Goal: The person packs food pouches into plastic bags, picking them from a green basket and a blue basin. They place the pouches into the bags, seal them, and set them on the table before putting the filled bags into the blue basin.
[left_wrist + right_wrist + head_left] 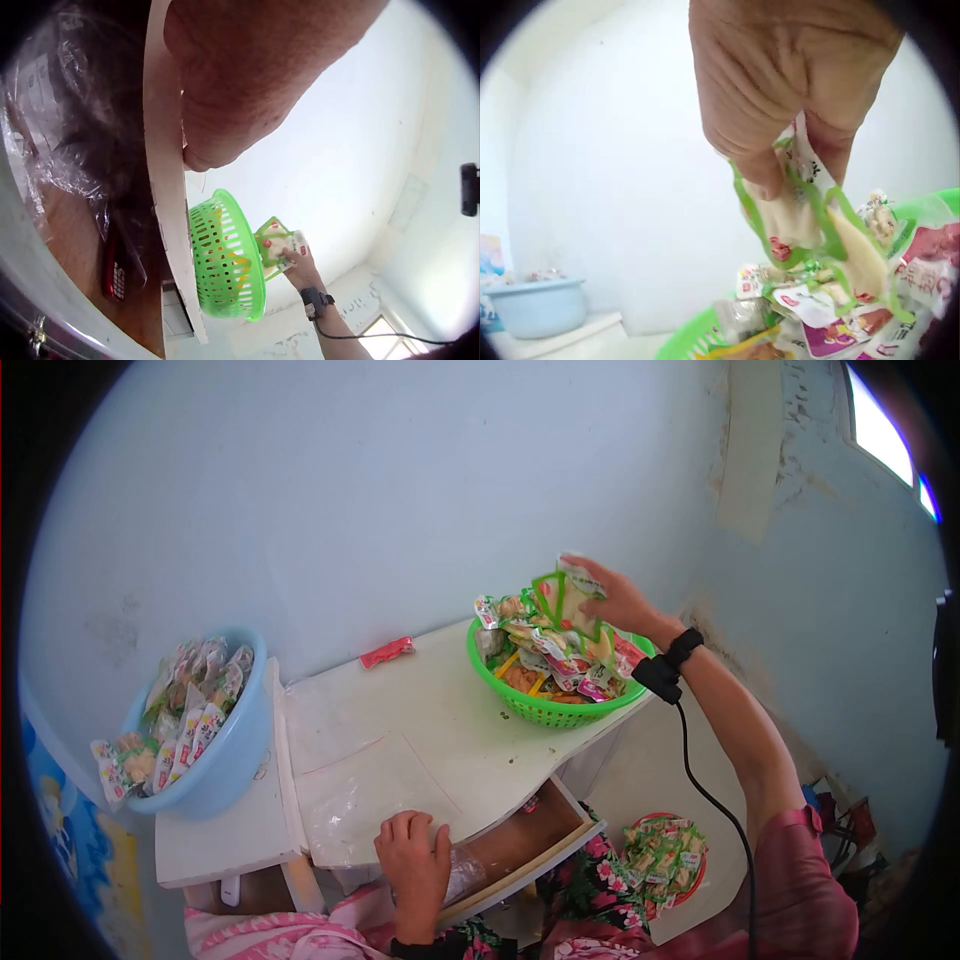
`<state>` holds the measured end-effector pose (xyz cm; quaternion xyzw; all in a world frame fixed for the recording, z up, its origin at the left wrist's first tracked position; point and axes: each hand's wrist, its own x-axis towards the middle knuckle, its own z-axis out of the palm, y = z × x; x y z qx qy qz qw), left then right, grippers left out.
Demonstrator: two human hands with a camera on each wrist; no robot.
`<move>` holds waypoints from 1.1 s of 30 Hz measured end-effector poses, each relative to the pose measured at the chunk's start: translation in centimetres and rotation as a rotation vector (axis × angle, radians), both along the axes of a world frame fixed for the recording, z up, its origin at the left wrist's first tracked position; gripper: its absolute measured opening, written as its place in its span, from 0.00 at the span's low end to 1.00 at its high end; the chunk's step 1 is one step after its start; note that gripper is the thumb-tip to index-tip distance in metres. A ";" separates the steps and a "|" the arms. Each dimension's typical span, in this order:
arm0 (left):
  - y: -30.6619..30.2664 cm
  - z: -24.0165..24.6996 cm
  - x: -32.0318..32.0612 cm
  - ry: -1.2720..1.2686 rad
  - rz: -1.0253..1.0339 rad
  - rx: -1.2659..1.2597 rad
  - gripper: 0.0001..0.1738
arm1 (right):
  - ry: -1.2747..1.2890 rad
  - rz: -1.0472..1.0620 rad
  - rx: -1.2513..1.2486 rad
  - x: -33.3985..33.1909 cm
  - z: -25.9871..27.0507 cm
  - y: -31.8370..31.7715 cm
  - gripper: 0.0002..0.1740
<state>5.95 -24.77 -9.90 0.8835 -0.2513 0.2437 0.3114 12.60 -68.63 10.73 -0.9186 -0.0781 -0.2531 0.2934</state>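
Observation:
Above the green basket (560, 712), the right hand (625, 603) pinches green-edged snack packets (572, 600). In the right wrist view, the fingers of that hand (795, 90) grip the packets (795, 217) by their tops, over a heap of mixed packets (840, 315). The left hand (414, 860) rests at the desk's front edge, beside the pulled-out drawer. In the left wrist view this hand (240, 75) lies on the edge, its fingertips mostly hidden.
A blue basin (215, 765) of packets stands on the left. One red packet (387, 652) lies near the wall. The drawer (530, 850) holds clear plastic (67, 150) and a red object (114, 274). A red basket (655, 912) of packets sits below on the right.

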 end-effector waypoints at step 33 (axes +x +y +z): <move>1.5 0.3 -1.5 -0.036 0.056 0.057 0.16 | 0.248 -0.261 -0.725 6.6 -4.9 7.1 0.12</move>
